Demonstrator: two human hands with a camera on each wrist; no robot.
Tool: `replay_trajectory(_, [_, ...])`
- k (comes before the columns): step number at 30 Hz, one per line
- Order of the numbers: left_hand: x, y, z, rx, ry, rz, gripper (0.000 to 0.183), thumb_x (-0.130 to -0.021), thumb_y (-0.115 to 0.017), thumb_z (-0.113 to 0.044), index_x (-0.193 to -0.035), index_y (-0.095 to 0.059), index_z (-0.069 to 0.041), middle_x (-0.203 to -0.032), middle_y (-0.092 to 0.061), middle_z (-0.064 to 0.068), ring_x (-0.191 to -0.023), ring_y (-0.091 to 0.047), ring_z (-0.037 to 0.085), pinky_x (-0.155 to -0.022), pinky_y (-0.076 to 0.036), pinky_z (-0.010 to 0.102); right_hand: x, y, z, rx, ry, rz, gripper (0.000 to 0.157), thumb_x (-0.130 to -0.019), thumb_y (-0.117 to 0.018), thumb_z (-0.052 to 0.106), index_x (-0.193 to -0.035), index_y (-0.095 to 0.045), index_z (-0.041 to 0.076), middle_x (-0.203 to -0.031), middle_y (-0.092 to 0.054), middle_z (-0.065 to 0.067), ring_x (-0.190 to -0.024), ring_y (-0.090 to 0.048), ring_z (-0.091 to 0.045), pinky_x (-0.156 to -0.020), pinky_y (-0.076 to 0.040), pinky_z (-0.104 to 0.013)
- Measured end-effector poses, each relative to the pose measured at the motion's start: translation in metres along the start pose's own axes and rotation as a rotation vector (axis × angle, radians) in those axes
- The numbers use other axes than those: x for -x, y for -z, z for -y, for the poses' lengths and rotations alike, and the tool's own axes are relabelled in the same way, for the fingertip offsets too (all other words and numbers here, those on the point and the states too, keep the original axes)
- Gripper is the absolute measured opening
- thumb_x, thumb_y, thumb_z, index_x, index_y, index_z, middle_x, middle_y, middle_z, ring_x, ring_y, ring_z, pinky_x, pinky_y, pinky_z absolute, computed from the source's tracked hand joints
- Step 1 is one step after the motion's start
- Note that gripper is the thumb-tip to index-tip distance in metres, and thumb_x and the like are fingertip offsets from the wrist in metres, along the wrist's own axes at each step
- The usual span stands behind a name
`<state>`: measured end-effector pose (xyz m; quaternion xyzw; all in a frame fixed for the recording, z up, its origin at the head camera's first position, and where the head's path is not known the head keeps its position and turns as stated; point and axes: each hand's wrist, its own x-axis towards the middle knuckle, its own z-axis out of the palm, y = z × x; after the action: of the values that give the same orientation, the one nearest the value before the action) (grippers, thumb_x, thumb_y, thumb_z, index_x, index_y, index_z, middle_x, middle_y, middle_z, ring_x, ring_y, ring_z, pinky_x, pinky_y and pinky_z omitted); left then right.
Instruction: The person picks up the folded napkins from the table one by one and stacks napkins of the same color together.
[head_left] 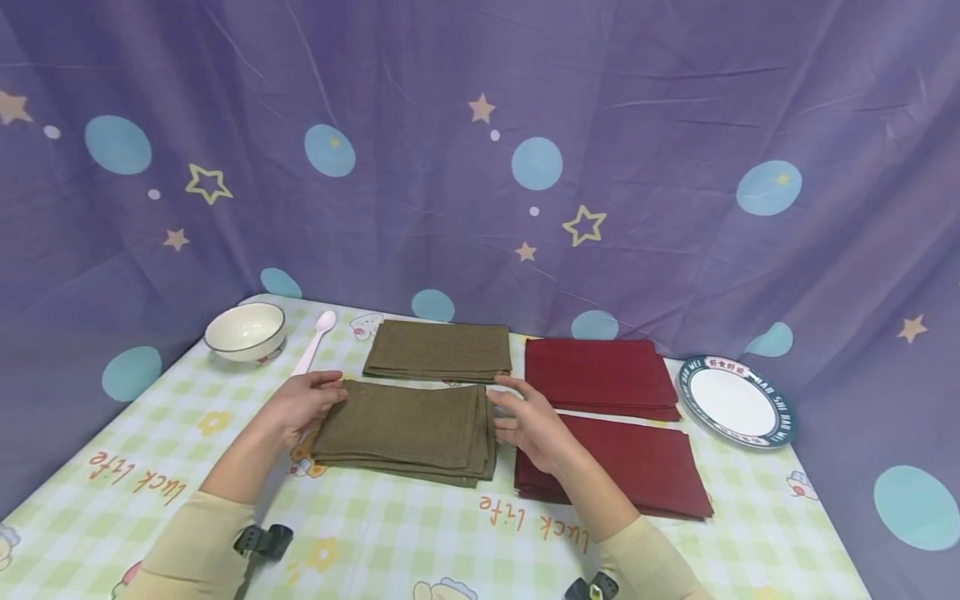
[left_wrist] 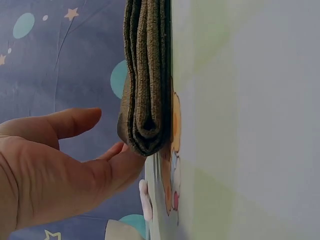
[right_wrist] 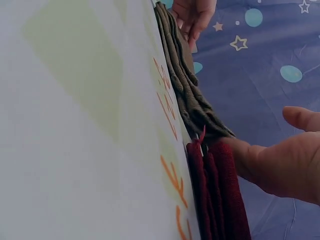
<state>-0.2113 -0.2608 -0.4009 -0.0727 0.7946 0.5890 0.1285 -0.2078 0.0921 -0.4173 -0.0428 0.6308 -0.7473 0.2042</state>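
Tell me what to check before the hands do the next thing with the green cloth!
1. Left hand touches the near olive cloth's left edge: ok.
2. Right hand touches its right edge: ok.
3. Cloth lies flat on the table: ok.
4. Layers line up neatly: not ok, lower edges stick out at the front.
5. Spoon and bowl are apart from it: ok.
6. Fingers firmly gripping: cannot tell.

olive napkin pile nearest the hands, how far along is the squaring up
Looks done: three folded piles lie flat, the far olive pile and two red piles. In hand: the left hand and right hand touch opposite ends of the near olive pile with straight fingers, no closed grip. Left: its lower layers poke out unevenly at the front edge.
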Motion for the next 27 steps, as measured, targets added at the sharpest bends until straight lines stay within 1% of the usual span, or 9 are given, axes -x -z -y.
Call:
replay_trajectory(2, [-0.001, 0.000, 0.001, 0.006, -0.008, 0.003, 0.061, -0.102, -0.054, -0.006, -0.152, -0.026, 0.015, -0.148, -0.039, 0.030, -0.083, -0.053, 0.004, -0.067, -0.049, 0.019, 0.000, -0.001, -0.002, -0.010, -0.005, -0.002, 0.067, -0.101, -0.061, 0.022, -0.156, -0.029, 0.001, -0.157, -0.025, -0.032, -0.140, -0.029, -0.057, -0.115, -0.029, -0.059])
replay_trajectory(5, [-0.001, 0.001, 0.003, -0.003, -0.014, 0.024, 0.060, -0.102, -0.054, -0.006, -0.150, -0.027, 0.017, -0.150, -0.036, 0.035, -0.112, -0.060, 0.023, -0.089, -0.055, 0.028, 0.001, -0.003, -0.003, 0.011, -0.018, -0.001, 0.069, -0.101, -0.061, 0.017, -0.155, -0.027, -0.006, -0.158, -0.023, -0.034, -0.144, -0.023, -0.052, -0.116, -0.027, -0.054])
replay_trajectory(9, [-0.001, 0.001, 0.004, -0.025, -0.011, 0.049, 0.060, -0.101, -0.054, -0.007, -0.149, -0.028, 0.019, -0.152, -0.030, 0.039, -0.135, -0.044, 0.038, -0.103, -0.048, 0.041, 0.002, -0.007, -0.004, 0.059, -0.038, -0.001, 0.072, -0.100, -0.062, 0.014, -0.153, -0.022, -0.014, -0.157, -0.021, -0.037, -0.146, -0.020, -0.049, -0.117, -0.026, -0.054])
replay_trajectory(11, [-0.001, 0.001, 0.004, -0.024, -0.019, 0.055, 0.061, -0.101, -0.055, -0.007, -0.149, -0.028, 0.019, -0.148, -0.037, 0.038, -0.123, -0.056, 0.029, -0.095, -0.053, 0.034, 0.003, -0.009, -0.005, 0.077, -0.040, -0.003, 0.072, -0.099, -0.061, 0.013, -0.152, -0.022, -0.016, -0.157, -0.022, -0.037, -0.146, -0.020, -0.049, -0.116, -0.026, -0.057])
replay_trajectory(13, [-0.001, 0.001, 0.004, 0.002, -0.018, 0.059, 0.063, -0.099, -0.058, -0.005, -0.150, -0.028, 0.017, -0.127, -0.059, 0.032, -0.091, -0.065, 0.014, -0.072, -0.056, 0.024, 0.003, -0.010, -0.005, 0.094, -0.038, -0.005, 0.071, -0.099, -0.061, 0.012, -0.152, -0.022, -0.017, -0.156, -0.024, -0.037, -0.146, -0.020, -0.049, -0.114, -0.026, -0.062])
replay_trajectory(17, [0.000, -0.001, 0.004, 0.077, -0.029, 0.101, 0.068, -0.096, -0.058, 0.000, -0.154, -0.025, 0.011, -0.085, -0.067, 0.002, -0.052, -0.050, 0.002, -0.047, -0.046, 0.019, 0.002, -0.009, -0.008, 0.135, -0.030, -0.021, 0.067, -0.099, -0.061, 0.011, -0.152, -0.028, -0.014, -0.155, -0.030, -0.036, -0.145, -0.024, -0.048, -0.111, -0.028, -0.067])
replay_trajectory(19, [0.001, -0.002, 0.004, 0.062, -0.047, 0.110, 0.068, -0.095, -0.059, 0.001, -0.155, -0.026, 0.009, -0.089, -0.068, 0.004, -0.046, -0.045, 0.001, -0.042, -0.041, 0.018, 0.000, -0.009, -0.011, 0.152, -0.024, -0.035, 0.064, -0.099, -0.062, 0.010, -0.151, -0.032, -0.011, -0.152, -0.035, -0.035, -0.143, -0.030, -0.047, -0.109, -0.031, -0.067])
replay_trajectory(23, [0.002, -0.004, 0.003, -0.019, -0.097, 0.096, 0.065, -0.095, -0.061, 0.003, -0.152, -0.032, 0.007, -0.116, -0.065, 0.027, -0.037, -0.035, 0.000, -0.035, -0.032, 0.017, -0.002, -0.007, -0.014, 0.178, 0.004, -0.057, 0.058, -0.098, -0.063, 0.006, -0.150, -0.039, -0.007, -0.145, -0.046, -0.034, -0.134, -0.046, -0.044, -0.104, -0.040, -0.064])
replay_trajectory(27, [0.002, -0.006, 0.002, -0.021, -0.127, 0.109, 0.063, -0.095, -0.059, 0.005, -0.152, -0.032, 0.008, -0.129, -0.058, 0.034, -0.046, -0.052, 0.004, -0.043, -0.046, 0.021, -0.003, -0.005, -0.014, 0.188, 0.016, -0.073, 0.055, -0.098, -0.065, 0.005, -0.148, -0.045, -0.002, -0.136, -0.058, -0.029, -0.116, -0.063, -0.035, -0.095, -0.052, -0.055])
